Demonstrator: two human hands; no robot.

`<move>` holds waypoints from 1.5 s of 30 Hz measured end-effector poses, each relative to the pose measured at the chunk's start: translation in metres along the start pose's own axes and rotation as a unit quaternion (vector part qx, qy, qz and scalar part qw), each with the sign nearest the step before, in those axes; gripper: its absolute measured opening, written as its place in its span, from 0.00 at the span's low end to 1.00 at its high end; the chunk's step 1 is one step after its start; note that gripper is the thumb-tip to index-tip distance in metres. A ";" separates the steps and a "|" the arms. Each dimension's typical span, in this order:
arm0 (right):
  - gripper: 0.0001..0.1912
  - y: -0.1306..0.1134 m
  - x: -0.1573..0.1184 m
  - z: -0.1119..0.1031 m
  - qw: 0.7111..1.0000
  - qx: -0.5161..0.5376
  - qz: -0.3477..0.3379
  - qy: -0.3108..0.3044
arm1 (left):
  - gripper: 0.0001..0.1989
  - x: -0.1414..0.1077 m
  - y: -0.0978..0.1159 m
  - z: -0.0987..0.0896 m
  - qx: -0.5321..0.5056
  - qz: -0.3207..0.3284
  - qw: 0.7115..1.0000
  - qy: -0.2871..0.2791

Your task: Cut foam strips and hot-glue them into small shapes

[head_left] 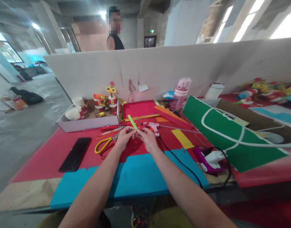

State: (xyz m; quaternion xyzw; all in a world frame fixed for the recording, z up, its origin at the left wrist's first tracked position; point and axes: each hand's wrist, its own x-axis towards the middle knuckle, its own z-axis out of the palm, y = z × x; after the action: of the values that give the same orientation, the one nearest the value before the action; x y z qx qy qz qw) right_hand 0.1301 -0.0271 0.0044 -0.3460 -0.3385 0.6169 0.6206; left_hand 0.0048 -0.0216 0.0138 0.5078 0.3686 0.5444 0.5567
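Observation:
A narrow light-green paper strip [132, 122] rises from between my fingertips above the red tabletop. My left hand [124, 136] pinches its lower end from one side. My right hand [146, 138] meets it there, its fingers also closed at the strip; the lowest part is hidden by the fingers. Just left of my left hand lie scissors [103, 146] with yellow and red handles. Behind my right hand, a pink hot glue gun [154, 128] rests on the table, its black cord running toward the front edge.
A black phone [75, 154] lies at left. Behind it, a shallow box [88, 126] holds paper cups and cup figures. Blue paper [145, 172] covers the front edge. At right are a yellow paper piece [182, 138], a purple power strip [210, 161] and a green-sided box [221, 136]. A person [115, 41] stands beyond the partition.

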 end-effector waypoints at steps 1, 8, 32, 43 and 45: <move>0.18 0.000 -0.001 0.001 1.000 0.006 -0.001 -0.006 | 0.12 0.000 0.000 0.000 0.002 -0.003 1.000 -0.002; 0.18 0.001 -0.001 0.000 1.000 -0.009 0.007 -0.023 | 0.12 0.001 0.000 -0.001 0.029 -0.001 1.000 0.012; 0.11 -0.003 0.001 -0.004 0.994 0.085 0.060 -0.025 | 0.08 0.003 -0.002 -0.004 -0.011 -0.011 1.000 0.009; 0.13 -0.002 -0.003 -0.002 0.994 0.086 0.051 -0.033 | 0.07 0.004 -0.004 -0.006 0.028 -0.009 1.000 0.005; 0.14 -0.003 -0.003 -0.002 0.994 0.089 0.051 -0.036 | 0.07 0.004 -0.004 -0.006 0.031 -0.008 0.999 0.006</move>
State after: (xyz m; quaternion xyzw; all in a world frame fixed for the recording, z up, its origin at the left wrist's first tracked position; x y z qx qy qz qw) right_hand 0.1337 -0.0306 0.0062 -0.2841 -0.2860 0.6877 0.6038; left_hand 0.0007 -0.0164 0.0094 0.5188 0.3927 0.5312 0.5427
